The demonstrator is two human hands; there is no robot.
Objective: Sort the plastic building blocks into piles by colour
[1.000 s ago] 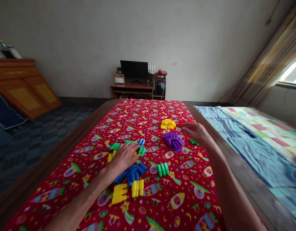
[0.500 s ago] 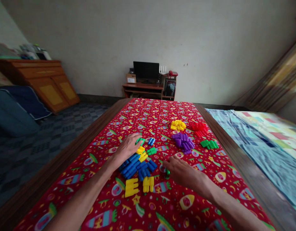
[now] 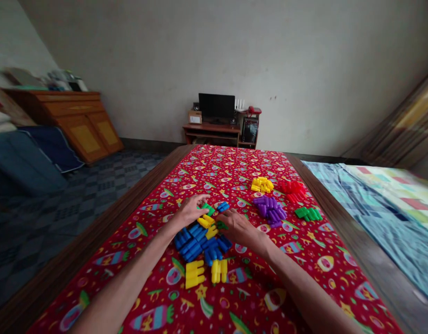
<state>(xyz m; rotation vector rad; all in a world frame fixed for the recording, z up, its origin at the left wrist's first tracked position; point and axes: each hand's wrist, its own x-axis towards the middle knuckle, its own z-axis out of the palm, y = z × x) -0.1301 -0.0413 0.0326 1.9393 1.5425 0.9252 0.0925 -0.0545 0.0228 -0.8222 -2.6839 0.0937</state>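
My left hand (image 3: 193, 208) is at the far left of a mixed pile, its fingers apart and curved beside a green toy block (image 3: 207, 209). My right hand (image 3: 236, 227) is closed at the pile's right side, its fingers round a green block (image 3: 221, 225) that they partly hide. Yellow blocks (image 3: 206, 221) lie between the hands. Nearer to me are several dark blue blocks (image 3: 193, 243), with a yellow block (image 3: 194, 273) and another yellow block (image 3: 219, 271) in front. A small blue block (image 3: 223, 207) lies just beyond my right fingertips.
Sorted groups lie right of the hands: yellow blocks (image 3: 262, 184), red blocks (image 3: 293, 190), purple blocks (image 3: 270, 211) and green blocks (image 3: 308, 214). A red patterned cloth (image 3: 255, 301) covers the table, with a dark wooden edge (image 3: 342, 232). A bed (image 3: 373, 208) adjoins on the right.
My right hand has moved left and away from me to the pile, and the green block under it went too. My left hand has lifted slightly off its green block. The view shifted slightly.
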